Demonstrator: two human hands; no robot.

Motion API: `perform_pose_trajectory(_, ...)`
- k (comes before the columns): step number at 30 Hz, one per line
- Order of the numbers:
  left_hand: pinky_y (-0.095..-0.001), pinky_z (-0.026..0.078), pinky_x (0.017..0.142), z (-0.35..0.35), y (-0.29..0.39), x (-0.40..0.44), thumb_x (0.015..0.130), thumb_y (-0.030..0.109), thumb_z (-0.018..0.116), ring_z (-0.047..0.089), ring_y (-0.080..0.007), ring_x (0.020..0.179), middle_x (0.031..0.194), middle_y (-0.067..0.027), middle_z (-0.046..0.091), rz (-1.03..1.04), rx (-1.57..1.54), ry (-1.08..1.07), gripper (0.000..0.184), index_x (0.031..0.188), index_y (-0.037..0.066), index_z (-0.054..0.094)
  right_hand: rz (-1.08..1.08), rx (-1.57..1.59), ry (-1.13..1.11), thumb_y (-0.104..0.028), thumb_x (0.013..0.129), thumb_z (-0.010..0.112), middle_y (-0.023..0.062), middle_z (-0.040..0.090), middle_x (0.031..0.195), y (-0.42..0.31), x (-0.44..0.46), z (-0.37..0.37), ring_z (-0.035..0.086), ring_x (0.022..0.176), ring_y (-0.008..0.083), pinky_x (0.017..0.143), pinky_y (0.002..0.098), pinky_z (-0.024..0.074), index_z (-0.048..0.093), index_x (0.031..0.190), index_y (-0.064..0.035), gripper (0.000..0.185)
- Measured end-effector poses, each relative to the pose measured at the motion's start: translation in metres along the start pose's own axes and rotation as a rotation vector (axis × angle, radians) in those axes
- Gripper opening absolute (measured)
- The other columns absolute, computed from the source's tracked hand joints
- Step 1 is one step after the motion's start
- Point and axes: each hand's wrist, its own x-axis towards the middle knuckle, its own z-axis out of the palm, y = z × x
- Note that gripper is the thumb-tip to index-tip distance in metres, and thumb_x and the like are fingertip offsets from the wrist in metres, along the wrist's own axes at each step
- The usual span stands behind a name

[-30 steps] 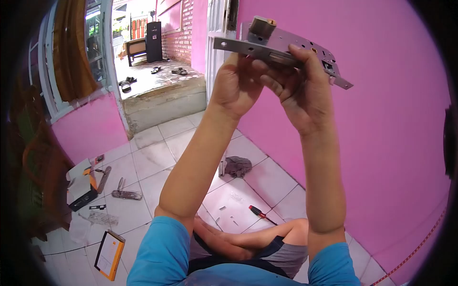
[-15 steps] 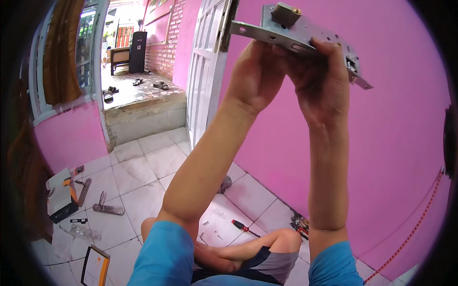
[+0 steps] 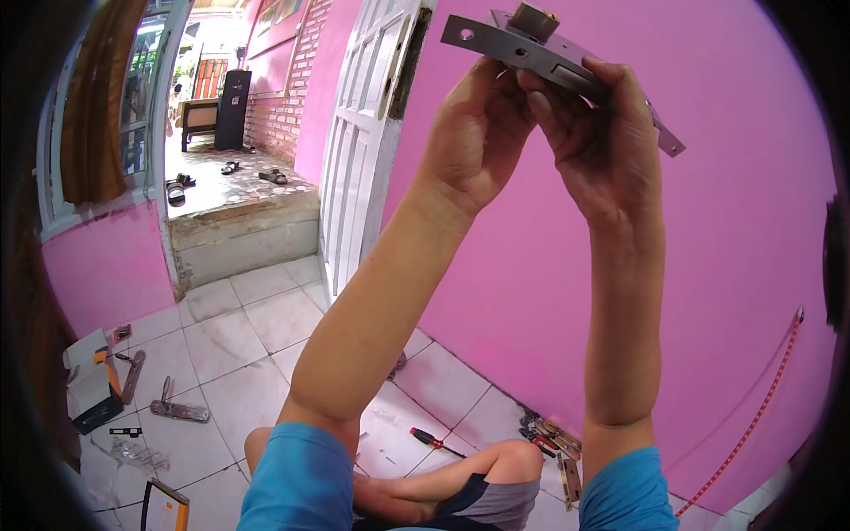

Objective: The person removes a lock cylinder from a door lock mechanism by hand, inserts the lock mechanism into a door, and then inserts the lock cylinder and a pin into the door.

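Raised in front of the pink wall is a metal mortise lock [image 3: 492, 44], tilted down to the right, its long faceplate turned towards me. A bolt [image 3: 534, 21] sticks out near its upper left end. My left hand [image 3: 478, 137] grips the lock from below; its fingertips are partly hidden behind the plate. My right hand [image 3: 611, 146] is closed on the lock's middle and right part, one finger over the plate's upper edge. Beyond my left hand stands a white door [image 3: 359, 133] with a slot in its edge.
On the tiled floor lie a red-and-black screwdriver [image 3: 429, 438], several tools [image 3: 542, 435], a door handle plate [image 3: 180, 411] and an opened box [image 3: 93, 389]. A red-dotted cord [image 3: 753, 429] hangs along the wall at right. A raised step [image 3: 243, 234] leads outside.
The lock has turned so its faceplate shows more squarely. Both hands stay on it, and the right hand has shifted slightly right. The view has swung a little to the right.
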Motion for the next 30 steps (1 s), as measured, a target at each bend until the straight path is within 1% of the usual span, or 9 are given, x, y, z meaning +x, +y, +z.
perform_pose_trajectory(5, -0.0326, 0.048, 0.101, -0.002, 0.003, 0.001, 0.105, 0.030, 0.052, 0.060, -0.0158, 0.109, 0.113, -0.0057, 0.063, -0.004, 0.020, -0.015, 0.035, 0.127, 0.004, 0.057, 0.008, 0.021, 0.036, -0.014, 0.094, 0.057, 0.0256, 0.071, 0.094, -0.001, 0.001, 0.001, 0.074, 0.087, 0.0341, 0.077, 0.0335, 0.0656, 0.058, 0.103, 0.0124, 0.028)
perform_pose_trajectory(7, -0.0325, 0.049, 0.101, -0.008, 0.003, 0.003, 0.105, 0.031, 0.052, 0.060, -0.0151, 0.109, 0.113, -0.0057, 0.063, -0.017, -0.090, -0.133, 0.035, 0.127, 0.004, 0.057, 0.035, 0.015, -0.025, -0.015, 0.094, 0.057, 0.0251, 0.071, 0.094, -0.003, 0.003, -0.001, 0.074, 0.086, 0.0342, 0.077, 0.0335, 0.0654, 0.058, 0.103, 0.0121, 0.029)
perform_pose_trajectory(11, -0.0337, 0.048, 0.102, 0.005, 0.001, 0.000, 0.105, 0.031, 0.051, 0.059, -0.0152, 0.109, 0.111, -0.0041, 0.063, 0.005, -0.074, -0.111, 0.035, 0.126, 0.004, 0.057, 0.015, -0.015, -0.001, -0.016, 0.094, 0.056, 0.0239, 0.071, 0.094, -0.009, -0.001, 0.005, 0.074, 0.086, 0.0337, 0.076, 0.0331, 0.0651, 0.058, 0.103, 0.0119, 0.029)
perform_pose_trajectory(14, -0.0348, 0.045, 0.104, 0.020, 0.001, 0.000, 0.105, 0.031, 0.051, 0.059, -0.0158, 0.110, 0.109, -0.0029, 0.063, 0.060, -0.051, -0.118, 0.034, 0.126, 0.005, 0.057, -0.033, -0.123, -0.115, -0.015, 0.094, 0.055, 0.0226, 0.071, 0.093, -0.014, -0.003, 0.010, 0.074, 0.085, 0.0330, 0.075, 0.0324, 0.0651, 0.059, 0.102, 0.0116, 0.028)
perform_pose_trajectory(17, -0.0353, 0.043, 0.106, 0.018, 0.001, 0.005, 0.105, 0.031, 0.051, 0.058, -0.0156, 0.112, 0.110, -0.0017, 0.062, 0.048, -0.026, -0.100, 0.034, 0.129, 0.007, 0.055, -0.082, -0.222, 0.000, -0.015, 0.094, 0.054, 0.0218, 0.072, 0.092, -0.017, -0.004, 0.019, 0.074, 0.085, 0.0319, 0.074, 0.0319, 0.0651, 0.060, 0.100, 0.0110, 0.028)
perform_pose_trajectory(19, -0.0337, 0.045, 0.103, 0.015, 0.002, 0.009, 0.106, 0.026, 0.047, 0.058, -0.0159, 0.113, 0.126, -0.0074, 0.063, 0.099, -0.055, -0.212, 0.037, 0.136, 0.005, 0.052, -0.048, -0.178, -0.042, -0.015, 0.094, 0.052, 0.0228, 0.072, 0.091, -0.021, -0.003, 0.022, 0.074, 0.083, 0.0319, 0.073, 0.0323, 0.0653, 0.061, 0.097, 0.0099, 0.026)
perform_pose_trajectory(22, -0.0344, 0.048, 0.098, 0.022, 0.002, 0.006, 0.105, 0.022, 0.050, 0.060, -0.0145, 0.107, 0.123, -0.0060, 0.063, 0.140, -0.071, -0.091, 0.031, 0.133, 0.010, 0.053, -0.044, -0.193, -0.029, -0.015, 0.094, 0.052, 0.0240, 0.072, 0.090, -0.023, -0.001, 0.025, 0.074, 0.082, 0.0320, 0.073, 0.0331, 0.0657, 0.061, 0.096, 0.0091, 0.026)
perform_pose_trajectory(25, -0.0350, 0.051, 0.093, 0.017, 0.002, 0.008, 0.104, 0.019, 0.055, 0.062, -0.0137, 0.102, 0.123, -0.0047, 0.063, 0.153, -0.040, -0.067, 0.027, 0.130, 0.013, 0.055, -0.050, -0.180, -0.053, -0.015, 0.094, 0.052, 0.0245, 0.071, 0.089, -0.023, 0.004, 0.021, 0.074, 0.081, 0.0324, 0.072, 0.0339, 0.0661, 0.061, 0.095, 0.0091, 0.025)
perform_pose_trajectory(30, -0.0345, 0.053, 0.093, 0.013, 0.004, 0.010, 0.103, 0.017, 0.056, 0.062, -0.0146, 0.102, 0.125, -0.0051, 0.062, 0.180, 0.011, -0.081, 0.025, 0.128, 0.013, 0.054, -0.015, -0.169, -0.037, -0.015, 0.095, 0.052, 0.0240, 0.071, 0.090, -0.021, 0.002, 0.024, 0.074, 0.082, 0.0331, 0.073, 0.0343, 0.0661, 0.061, 0.096, 0.0089, 0.025)
